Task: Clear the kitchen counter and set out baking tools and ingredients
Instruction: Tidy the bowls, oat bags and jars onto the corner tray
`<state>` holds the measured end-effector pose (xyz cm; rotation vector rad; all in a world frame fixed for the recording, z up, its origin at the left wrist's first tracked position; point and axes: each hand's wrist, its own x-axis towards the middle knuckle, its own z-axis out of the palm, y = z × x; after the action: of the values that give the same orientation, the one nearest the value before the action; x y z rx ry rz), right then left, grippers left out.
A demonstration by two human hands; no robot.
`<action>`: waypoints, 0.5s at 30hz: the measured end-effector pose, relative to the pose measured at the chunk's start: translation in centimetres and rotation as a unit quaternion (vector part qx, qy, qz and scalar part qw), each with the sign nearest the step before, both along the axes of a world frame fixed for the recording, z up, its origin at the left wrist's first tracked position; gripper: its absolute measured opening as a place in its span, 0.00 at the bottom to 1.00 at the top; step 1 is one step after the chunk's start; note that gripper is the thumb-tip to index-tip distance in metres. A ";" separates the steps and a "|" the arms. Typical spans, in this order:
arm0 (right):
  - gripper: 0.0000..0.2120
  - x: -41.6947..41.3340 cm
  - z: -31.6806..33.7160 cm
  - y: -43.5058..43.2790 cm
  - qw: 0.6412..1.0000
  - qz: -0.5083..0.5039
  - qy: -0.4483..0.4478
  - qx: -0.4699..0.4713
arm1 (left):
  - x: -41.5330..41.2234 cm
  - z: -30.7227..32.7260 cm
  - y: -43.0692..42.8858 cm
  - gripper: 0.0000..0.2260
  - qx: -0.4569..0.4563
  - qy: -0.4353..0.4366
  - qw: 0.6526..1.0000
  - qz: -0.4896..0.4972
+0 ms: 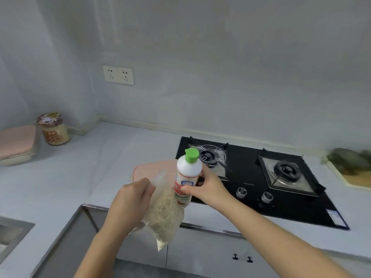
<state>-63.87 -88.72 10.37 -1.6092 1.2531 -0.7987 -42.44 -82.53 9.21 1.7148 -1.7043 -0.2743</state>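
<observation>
Head view, kitchen corner. The left hand (130, 203), fingers curled, grips the upper part of a clear plastic bag of pale oat-like flakes (166, 215); the bag hangs below the fist, in front of the front edge of the pale grey counter (80, 167). The right hand (208, 189) holds a white plastic bottle with a green cap and a red-and-white label (188, 173), thumb and fingers wrapped round its lower body. The bottle stands nearly upright in the air, just beside the bag; whether the two touch cannot be told. Behind both lies a flat pink mat (152, 169) on the counter, next to a black glass gas hob with two burners and two knobs (251, 177). At far left stand a glass jar with a patterned lid (53, 129) and, just beside it, a pink-lidded box (18, 143). A white double wall socket (118, 74) sits on the wall above. A board bearing blurred greens (353, 171) lies at far right; a sink rim (12, 231) shows at lower left
</observation>
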 end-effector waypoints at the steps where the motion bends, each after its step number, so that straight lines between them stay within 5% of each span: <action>1: 0.29 -2.1 0.1 0.3 1.000 -0.020 -0.005 0.006 | -1.9 0.1 -0.7 0.20 -0.002 0.000 1.000 -0.023; 15: 0.28 -26.1 -0.8 1.5 0.961 -0.274 0.016 0.027 | -26.6 0.3 -11.2 0.17 0.011 -0.010 0.954 -0.301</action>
<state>-89.99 -87.25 9.55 -1.2408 1.7623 -1.0625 -69.08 -93.74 9.49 1.1705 -2.2140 -0.5510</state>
